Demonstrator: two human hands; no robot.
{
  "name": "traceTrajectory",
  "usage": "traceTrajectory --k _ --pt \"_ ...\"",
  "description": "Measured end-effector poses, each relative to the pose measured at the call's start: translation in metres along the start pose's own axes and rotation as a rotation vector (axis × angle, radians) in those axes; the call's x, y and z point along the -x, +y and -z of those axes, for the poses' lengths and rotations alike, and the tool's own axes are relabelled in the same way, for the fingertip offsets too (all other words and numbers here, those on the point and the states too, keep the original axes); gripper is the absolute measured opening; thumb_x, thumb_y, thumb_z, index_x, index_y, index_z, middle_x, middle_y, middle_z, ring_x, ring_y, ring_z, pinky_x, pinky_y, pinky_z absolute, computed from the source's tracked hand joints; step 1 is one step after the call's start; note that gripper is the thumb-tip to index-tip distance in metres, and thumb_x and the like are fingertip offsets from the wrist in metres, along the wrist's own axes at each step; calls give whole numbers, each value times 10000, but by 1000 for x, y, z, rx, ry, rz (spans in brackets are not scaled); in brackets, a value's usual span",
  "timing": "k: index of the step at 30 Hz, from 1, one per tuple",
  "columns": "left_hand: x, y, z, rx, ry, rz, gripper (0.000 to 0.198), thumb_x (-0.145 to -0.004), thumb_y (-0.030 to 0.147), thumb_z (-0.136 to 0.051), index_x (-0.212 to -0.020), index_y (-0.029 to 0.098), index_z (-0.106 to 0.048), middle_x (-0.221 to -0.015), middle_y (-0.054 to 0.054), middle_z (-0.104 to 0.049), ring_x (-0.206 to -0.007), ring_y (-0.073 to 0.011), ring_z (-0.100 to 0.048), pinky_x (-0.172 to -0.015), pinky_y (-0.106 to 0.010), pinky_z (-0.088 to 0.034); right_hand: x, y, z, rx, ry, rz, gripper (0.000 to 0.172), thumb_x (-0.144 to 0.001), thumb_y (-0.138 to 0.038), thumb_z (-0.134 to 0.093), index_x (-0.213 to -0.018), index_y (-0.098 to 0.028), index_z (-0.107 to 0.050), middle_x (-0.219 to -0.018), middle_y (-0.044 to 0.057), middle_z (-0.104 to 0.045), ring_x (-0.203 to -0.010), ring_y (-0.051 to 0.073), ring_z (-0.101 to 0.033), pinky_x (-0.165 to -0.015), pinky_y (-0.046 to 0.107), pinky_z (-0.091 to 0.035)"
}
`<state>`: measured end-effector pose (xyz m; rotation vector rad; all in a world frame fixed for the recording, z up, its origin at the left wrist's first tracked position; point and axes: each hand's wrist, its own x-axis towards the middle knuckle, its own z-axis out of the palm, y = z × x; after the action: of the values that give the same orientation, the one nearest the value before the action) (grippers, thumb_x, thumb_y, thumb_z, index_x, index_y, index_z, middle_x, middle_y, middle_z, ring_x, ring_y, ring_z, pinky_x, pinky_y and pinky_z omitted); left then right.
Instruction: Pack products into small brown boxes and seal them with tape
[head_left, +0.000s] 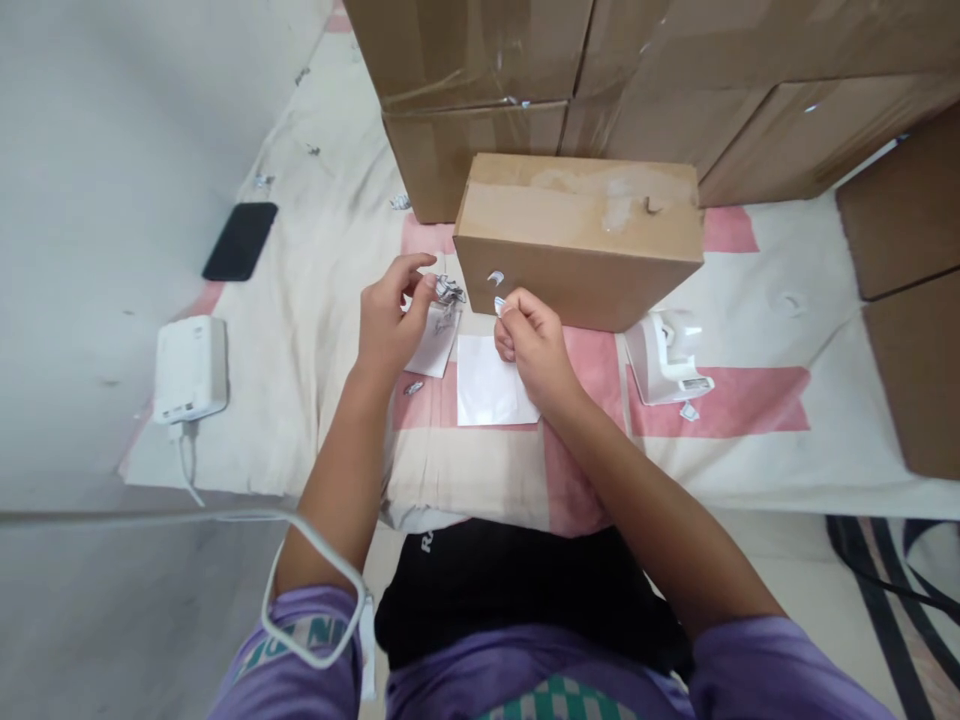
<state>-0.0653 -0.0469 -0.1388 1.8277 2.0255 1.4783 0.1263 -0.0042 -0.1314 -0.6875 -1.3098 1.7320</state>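
Observation:
My right hand (532,345) is closed in a pinch on a small white sticker-like piece (500,305) in front of the cardboard box (577,280). A curled white scrap (496,277) shows against the box's front face. My left hand (394,310) is left of the box, thumb and index finger a little apart. At its fingertips is a clump of crumpled grey-and-white strips (450,290); whether it touches the thumb is unclear. Under the clump lies a white packet with handwriting (433,350). A plain white sheet or packet (491,385) lies below my right hand, partly covered by it.
Large taped cartons (480,50) stand behind, with more cartons (915,300) at right. A white dispenser-like device (670,355) sits right of the box. At left are a black phone (240,241) and a white device (191,368) with a cable (322,545) crossing my left arm.

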Motion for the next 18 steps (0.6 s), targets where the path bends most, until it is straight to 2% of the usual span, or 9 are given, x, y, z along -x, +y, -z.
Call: traceTrajectory --k 5,7,9,11,14,16,18 --pt "3 10 -8 27 -44 -73 320 -1025 472 -498 -1159 229 -658 -825 -18 -669 -741 -152 -625 -734 -290 -491 8 -3 -1 270 -73 135 275 -937 -262 -466 -676 -229 -385 -611 -45 -393 -586 121 -374 -588 267 -295" --pt "4 9 -11 48 -71 -85 341 -1010 474 -524 -1234 237 -626 -948 -44 -674 -793 -163 -629 -738 -301 -495 16 -13 3 423 -144 232 251 -960 -274 -447 -714 -230 -424 -630 -39 -414 -601 134 -406 -614 282 -315" --pt "5 5 -14 59 -90 -86 450 -966 485 -600 -1350 255 -558 -1114 -83 -646 -863 -181 -630 -730 -315 -495 26 -29 19 605 -175 366 217 -969 -274 -448 -757 -234 -469 -665 -25 -451 -619 149 -436 -637 302 -334" --pt "6 0 -19 75 -102 -74 595 -914 496 -676 -1434 277 -489 -1245 -116 -593 -926 -202 -633 -749 -340 -507 35 -51 50 723 -107 517 185 -956 -265 -464 -781 -237 -516 -702 2 -503 -649 171 -478 -653 325 -355" --pt "4 -3 -29 193 -86 -20 633 -912 538 -677 -1461 308 -460 -1361 -139 -550 -1061 -243 -642 -819 -383 -539 34 -88 115 707 128 631 174 -932 -278 -499 -784 -235 -581 -695 19 -540 -648 186 -506 -641 341 -368" --pt "-5 -1 -37 321 -54 12 561 -977 595 -551 -1467 344 -443 -1448 -131 -522 -1182 -256 -621 -861 -389 -560 21 -106 159 625 253 576 187 -904 -280 -518 -734 -229 -578 -655 8 -529 -599 169 -477 -606 328 -357" --pt "-23 1 -47 353 -56 -49 525 -1040 620 -348 -1500 370 -381 -1524 -109 -481 -1257 -242 -589 -876 -375 -574 2 -114 192 563 293 451 204 -869 -296 -547 -679 -222 -555 -624 -5 -508 -576 152 -458 -584 311 -350"
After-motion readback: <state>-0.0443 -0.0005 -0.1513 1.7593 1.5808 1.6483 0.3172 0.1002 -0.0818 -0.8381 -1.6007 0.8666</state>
